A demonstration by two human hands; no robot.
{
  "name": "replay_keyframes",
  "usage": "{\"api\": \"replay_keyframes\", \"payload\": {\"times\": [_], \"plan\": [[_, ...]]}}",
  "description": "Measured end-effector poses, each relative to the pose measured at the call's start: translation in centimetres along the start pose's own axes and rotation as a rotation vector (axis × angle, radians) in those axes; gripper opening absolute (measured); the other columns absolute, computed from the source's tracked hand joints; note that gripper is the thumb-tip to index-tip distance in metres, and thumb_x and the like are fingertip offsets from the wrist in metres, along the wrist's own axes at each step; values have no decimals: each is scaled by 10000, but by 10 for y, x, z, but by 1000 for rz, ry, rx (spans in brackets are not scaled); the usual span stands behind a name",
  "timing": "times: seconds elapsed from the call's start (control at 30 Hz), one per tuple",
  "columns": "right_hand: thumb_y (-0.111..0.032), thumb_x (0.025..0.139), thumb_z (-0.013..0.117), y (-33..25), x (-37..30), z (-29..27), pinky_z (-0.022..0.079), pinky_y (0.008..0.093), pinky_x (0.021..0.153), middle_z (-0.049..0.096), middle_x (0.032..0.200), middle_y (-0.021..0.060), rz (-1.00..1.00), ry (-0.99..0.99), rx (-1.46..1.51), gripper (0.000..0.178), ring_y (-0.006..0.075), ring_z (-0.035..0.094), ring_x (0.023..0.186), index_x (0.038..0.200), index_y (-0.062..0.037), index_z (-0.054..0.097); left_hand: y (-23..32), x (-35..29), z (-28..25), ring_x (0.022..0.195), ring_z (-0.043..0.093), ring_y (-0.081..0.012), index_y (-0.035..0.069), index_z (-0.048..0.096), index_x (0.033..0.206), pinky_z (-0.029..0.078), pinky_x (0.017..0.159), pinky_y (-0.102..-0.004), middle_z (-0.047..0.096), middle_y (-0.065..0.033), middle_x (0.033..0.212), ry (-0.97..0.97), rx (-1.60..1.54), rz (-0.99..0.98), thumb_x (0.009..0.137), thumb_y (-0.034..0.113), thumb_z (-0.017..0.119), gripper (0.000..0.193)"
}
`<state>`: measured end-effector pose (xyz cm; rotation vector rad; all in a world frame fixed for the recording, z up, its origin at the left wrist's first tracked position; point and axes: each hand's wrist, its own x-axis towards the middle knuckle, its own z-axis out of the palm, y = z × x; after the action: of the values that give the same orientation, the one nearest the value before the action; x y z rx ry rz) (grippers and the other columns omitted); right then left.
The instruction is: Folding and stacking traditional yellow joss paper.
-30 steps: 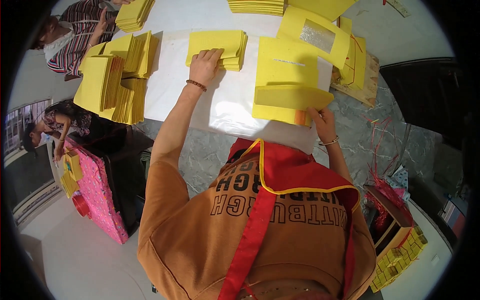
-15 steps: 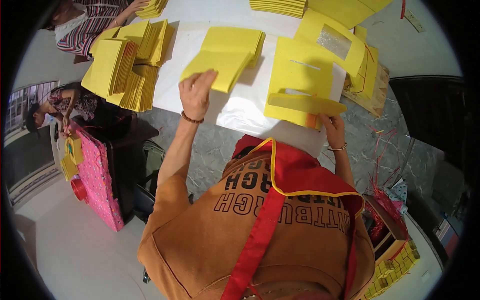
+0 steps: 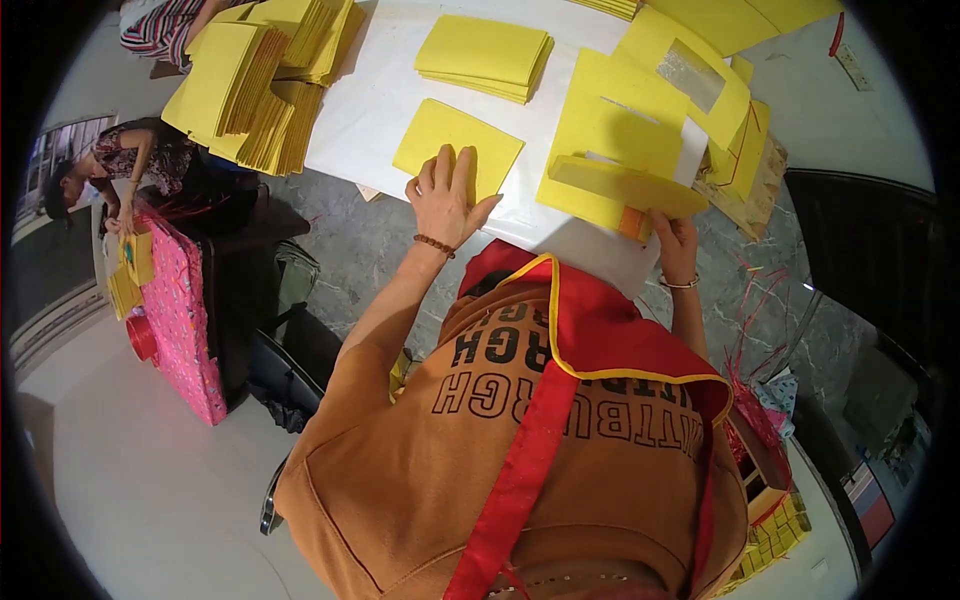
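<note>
My left hand (image 3: 443,196) lies on a single yellow folded sheet (image 3: 458,143), fingers over its near edge, at the front of the white table (image 3: 372,95). Behind that sheet is a low stack of the same yellow sheets (image 3: 485,55). My right hand (image 3: 675,243) grips the near end of a long folded yellow card piece (image 3: 625,185) with an orange edge, which rests on a large yellow die-cut card (image 3: 612,125). Further yellow cards with a clear window (image 3: 690,75) lie behind it.
Tall piles of yellow sheets (image 3: 255,85) cover the table's left end. A person (image 3: 110,170) bends over a pink box (image 3: 180,310) at the left, next to a red bucket (image 3: 142,337). Another person's striped sleeve (image 3: 160,25) shows at top left. A box of yellow items (image 3: 775,520) stands at lower right.
My left hand has lifted one yellow sheet off the stack, drawn it toward the table's near edge and laid it down. My right hand has stayed on the folded card piece.
</note>
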<state>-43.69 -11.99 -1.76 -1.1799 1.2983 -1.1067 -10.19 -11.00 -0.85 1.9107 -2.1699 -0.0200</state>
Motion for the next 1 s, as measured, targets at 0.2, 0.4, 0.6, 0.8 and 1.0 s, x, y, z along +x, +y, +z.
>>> {"api": "replay_keyframes", "payload": {"times": [0.2,0.4,0.6,0.8,1.0], "plan": [[-104,844,576,9,1,-3,432,238,757,613,941,45,-18,-4,0,209,96,549,847,1014,18,578,12,-3,-2,1216,240,-442,81,272,1344,234,941,-535,205,-297,1350,-70,-66,-186,666,497,657,884],[-103,842,581,11,3,-6,432,235,750,611,944,46,-28,-33,10,217,98,548,849,1024,15,570,-4,-16,20,1234,193,-498,-11,220,1339,216,1019,-502,184,-342,1339,172,-349,-232,755,219,601,734],[-94,850,568,10,4,-6,424,232,761,604,965,45,-12,-54,27,215,95,541,866,1035,14,562,-14,-24,11,1129,441,-389,-10,347,1284,377,932,-393,422,-268,1247,250,-493,-503,838,62,432,460],[-84,858,552,8,6,-7,418,231,773,594,994,48,-31,-95,42,221,99,537,883,1052,21,550,-63,-36,44,896,558,-177,-26,451,1186,456,777,-294,586,-103,1015,698,-1040,-730,891,119,450,329],[-89,863,548,4,5,-8,418,233,773,594,998,49,-16,-88,48,231,99,536,886,1061,29,544,-67,-27,18,825,582,-158,31,503,1038,482,716,-288,584,-58,981,829,-1714,-858,914,180,470,197]]}}
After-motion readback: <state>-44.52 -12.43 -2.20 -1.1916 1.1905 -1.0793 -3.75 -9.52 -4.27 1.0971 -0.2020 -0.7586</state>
